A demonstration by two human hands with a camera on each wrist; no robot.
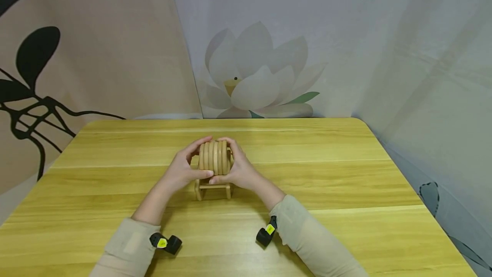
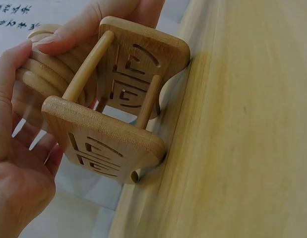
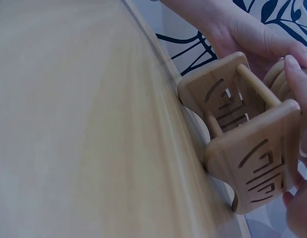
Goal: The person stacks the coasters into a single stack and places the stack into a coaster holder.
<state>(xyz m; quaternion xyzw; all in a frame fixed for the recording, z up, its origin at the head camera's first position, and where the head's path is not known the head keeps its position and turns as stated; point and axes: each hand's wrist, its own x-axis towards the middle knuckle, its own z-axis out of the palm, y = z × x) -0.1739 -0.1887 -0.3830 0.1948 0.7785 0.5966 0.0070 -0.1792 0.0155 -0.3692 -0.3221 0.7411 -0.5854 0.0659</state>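
My left hand [image 1: 178, 170] and right hand [image 1: 243, 171] grip a stack of round wooden coasters [image 1: 214, 158] from both sides. The thumbs lie along the near side and the fingers curl over the top and back. The coasters stand on edge, pressed side by side, over a small wooden coaster rack [image 1: 198, 192]. Two cut-out side panels [image 2: 106, 136] joined by round dowels form the rack, which stands on the table. In the right wrist view, the coasters [image 3: 276, 82] show just past the upper dowel, partly covered by fingers.
The light wooden table [image 1: 326, 174] spreads around the rack on all sides. Behind it hangs a pale backdrop [image 1: 265, 7] printed with a lotus and dark leaves. Black cameras [image 1: 166, 243] sit strapped at both sleeve cuffs.
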